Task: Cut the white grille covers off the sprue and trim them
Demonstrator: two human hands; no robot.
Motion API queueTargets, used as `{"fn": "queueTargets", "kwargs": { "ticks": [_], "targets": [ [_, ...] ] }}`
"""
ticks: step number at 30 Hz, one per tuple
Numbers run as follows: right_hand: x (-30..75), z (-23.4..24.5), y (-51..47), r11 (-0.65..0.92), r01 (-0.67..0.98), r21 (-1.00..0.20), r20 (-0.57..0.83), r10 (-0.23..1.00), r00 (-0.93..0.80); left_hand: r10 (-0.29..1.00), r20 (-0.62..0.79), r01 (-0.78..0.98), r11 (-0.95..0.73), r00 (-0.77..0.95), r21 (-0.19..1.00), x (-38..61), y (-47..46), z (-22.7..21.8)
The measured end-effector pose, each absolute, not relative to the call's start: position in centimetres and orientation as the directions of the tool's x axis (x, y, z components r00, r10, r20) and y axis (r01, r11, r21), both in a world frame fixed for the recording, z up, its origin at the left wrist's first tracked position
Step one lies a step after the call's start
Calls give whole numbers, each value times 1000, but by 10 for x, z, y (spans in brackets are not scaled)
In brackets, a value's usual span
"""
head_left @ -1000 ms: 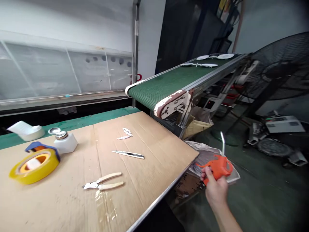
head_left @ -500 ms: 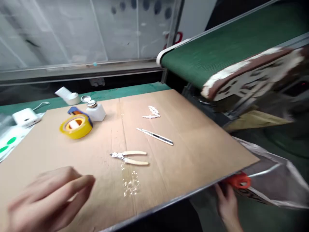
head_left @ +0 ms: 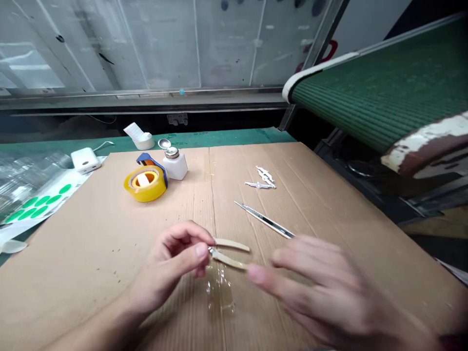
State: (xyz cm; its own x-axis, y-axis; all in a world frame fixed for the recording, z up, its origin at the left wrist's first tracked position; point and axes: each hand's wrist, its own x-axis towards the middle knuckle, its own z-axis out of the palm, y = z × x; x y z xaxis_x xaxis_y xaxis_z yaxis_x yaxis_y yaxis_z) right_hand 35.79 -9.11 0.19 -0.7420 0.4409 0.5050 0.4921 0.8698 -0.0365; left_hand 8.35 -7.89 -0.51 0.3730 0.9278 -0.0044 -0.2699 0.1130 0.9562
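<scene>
My left hand (head_left: 171, 261) is closed around the jaw end of a pair of beige-handled pliers (head_left: 230, 252), hiding the jaws. My right hand (head_left: 318, 287) is blurred and empty, its fingers spread just right of the handle tips. Both hands are over a cardboard sheet (head_left: 73, 253). A strip of clear tape (head_left: 219, 287) lies under the pliers. Farther up are a utility knife (head_left: 265, 220) and small white plastic parts (head_left: 259, 178). A yellow tape roll (head_left: 145, 183) and a white dispenser bottle (head_left: 175, 165) stand at the back left.
A green conveyor belt (head_left: 380, 92) with a worn, peeling end guard runs past the right side. A white plug adapter (head_left: 86, 160), a sheet of green dot stickers (head_left: 36, 202) and clear plastic lie at the left. A glazed panel stands behind.
The view has swung left and down onto the table. My right hand no longer holds the orange tool, which is out of view. Both hands have come together at the pliers, which my left hand now grips.
</scene>
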Motion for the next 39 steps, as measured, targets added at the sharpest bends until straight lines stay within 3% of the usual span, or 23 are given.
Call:
{"fn": "queueTargets", "kwargs": {
  "ticks": [3,7,21,39],
  "targets": [
    [319,2,-58,921,387,32,462,330,-824,898,-57,-509,298,436,807,90,-76,-27],
    [303,-27,-45,933,358,-24,451,330,-829,863,-97,-574,410,496,709,84,-80,-45],
    [309,-53,-51,936,285,-207,510,351,-785,763,-156,-487,541,627,686,79,-73,-40],
    [303,-45,-49,931,292,-219,460,362,-811,787,-125,-494,493,604,716,80,-72,-42]
  ]
}}
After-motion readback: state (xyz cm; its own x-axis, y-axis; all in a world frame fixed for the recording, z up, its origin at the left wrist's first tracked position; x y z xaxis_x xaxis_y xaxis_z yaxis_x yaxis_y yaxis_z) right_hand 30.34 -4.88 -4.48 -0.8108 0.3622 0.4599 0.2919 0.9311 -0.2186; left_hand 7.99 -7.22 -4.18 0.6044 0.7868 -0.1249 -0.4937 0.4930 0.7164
